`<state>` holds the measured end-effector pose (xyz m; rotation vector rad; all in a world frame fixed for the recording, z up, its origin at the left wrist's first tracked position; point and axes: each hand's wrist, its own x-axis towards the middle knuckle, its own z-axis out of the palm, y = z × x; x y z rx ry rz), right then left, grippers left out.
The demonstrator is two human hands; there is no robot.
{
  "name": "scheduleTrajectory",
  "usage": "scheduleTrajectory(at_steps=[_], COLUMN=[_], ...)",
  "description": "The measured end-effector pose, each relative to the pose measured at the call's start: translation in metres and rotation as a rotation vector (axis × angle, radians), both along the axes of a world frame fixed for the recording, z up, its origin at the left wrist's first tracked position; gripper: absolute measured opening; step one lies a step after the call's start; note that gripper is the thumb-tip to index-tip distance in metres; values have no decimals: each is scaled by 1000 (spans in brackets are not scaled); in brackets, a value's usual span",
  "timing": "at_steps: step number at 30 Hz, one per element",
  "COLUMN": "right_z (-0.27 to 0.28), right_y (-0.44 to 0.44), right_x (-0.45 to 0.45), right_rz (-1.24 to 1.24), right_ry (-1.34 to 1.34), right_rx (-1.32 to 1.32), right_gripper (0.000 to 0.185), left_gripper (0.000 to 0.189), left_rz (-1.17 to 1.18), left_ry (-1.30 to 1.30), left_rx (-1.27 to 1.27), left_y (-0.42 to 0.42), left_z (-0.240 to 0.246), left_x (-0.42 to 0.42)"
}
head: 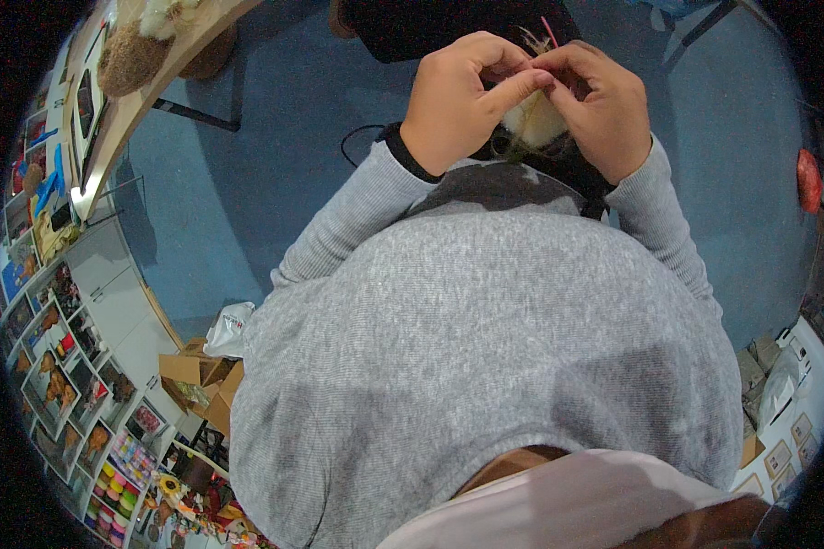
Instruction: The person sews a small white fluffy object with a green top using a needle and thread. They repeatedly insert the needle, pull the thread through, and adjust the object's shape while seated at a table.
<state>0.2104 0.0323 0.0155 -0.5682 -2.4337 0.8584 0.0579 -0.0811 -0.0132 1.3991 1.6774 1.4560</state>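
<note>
My left hand (456,103) and my right hand (601,103) meet in front of my body, at the top of the view. Thumbs and index fingers pinch together around a small bundle of straw-coloured strands (537,44). A thin pink stick (548,31) sticks up beside the strands, close to my right index finger; its lower end is hidden by the fingers. Below the fingertips is a cream-white fluffy piece (537,125), partly covered by both hands, with fine yellowish strands across it. Which hand carries most of the weight is not visible.
A wooden table edge (178,58) curves at upper left, bearing a brown fuzzy ball (129,60). Shelves (48,384) with many small items line the left. An opened cardboard box (213,391) and a silver-white bag (231,329) stand on the blue floor (199,240).
</note>
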Motion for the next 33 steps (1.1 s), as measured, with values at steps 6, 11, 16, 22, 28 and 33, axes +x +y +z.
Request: scheduleTrajectory(at_steps=[6, 11, 16, 22, 28, 33], right_z=[-4, -9, -10, -10, -15, -17], right_y=[10, 18, 28, 37, 50, 57], right_x=[5, 10, 13, 16, 19, 20], right_rz=[54, 123, 200, 224, 297, 368], right_ry=[72, 87, 100, 41, -5, -54], right_rx=[-441, -646, -783, -899, -927, -831], right_gripper=[15, 15, 16, 17, 19, 18], left_gripper=[22, 22, 20, 20, 19, 20], left_rz=[-28, -94, -165, -193, -219, -250], left_ry=[-225, -395, -340, -164, -87, -153], left_rx=[66, -22, -12, -50, -42, -54], left_y=[3, 4, 9, 16, 23, 26], left_z=[-3, -6, -7, -12, -15, -19], left_x=[-2, -4, -10, -9, -13, -14])
